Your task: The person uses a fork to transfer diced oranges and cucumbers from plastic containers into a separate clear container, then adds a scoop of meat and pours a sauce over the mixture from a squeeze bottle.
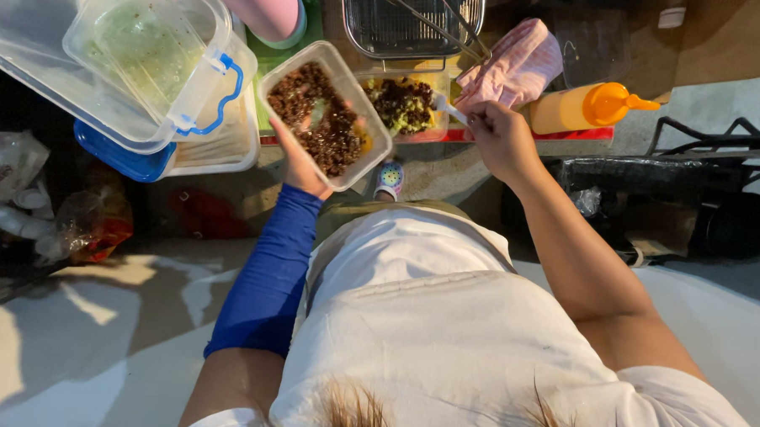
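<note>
My left hand [302,164] is cupped under the tub [324,112], gripping it from below, tilted a little toward me. It is full of dark chopped filling. My right hand [502,138] is closed on a white spoon [445,106], whose bowl dips into the tray [405,107] just right of the tub, where dark bits sit on green. To scoop cleanly I judge I should keep the tub level and close against the tray's edge, so nothing drops between them. Right of the tub beyond the tray lie a pink cloth [516,67] and an orange squeeze bottle [586,107]; left of the tub stand stacked clear boxes [141,54] with a blue latch.
</note>
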